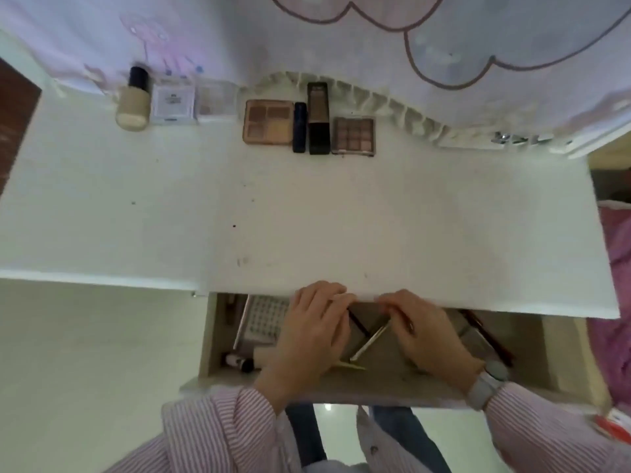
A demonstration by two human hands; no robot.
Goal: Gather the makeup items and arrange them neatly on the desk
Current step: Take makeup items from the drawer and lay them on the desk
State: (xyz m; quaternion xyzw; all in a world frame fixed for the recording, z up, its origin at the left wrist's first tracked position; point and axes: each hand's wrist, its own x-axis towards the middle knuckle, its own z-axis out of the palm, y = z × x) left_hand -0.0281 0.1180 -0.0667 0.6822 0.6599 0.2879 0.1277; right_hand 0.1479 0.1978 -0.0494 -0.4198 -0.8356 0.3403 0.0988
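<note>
Makeup pencils sit in the open drawer (218, 336) under the desk (307, 216). Left hand (307, 332) pinches a dark pencil (358, 324), right hand (426, 332) grips a silver one (370, 341). I'd lift both straight out so nothing snags.

white desk (307, 216), 2 palettes (268, 121), bottle (134, 105)
</note>
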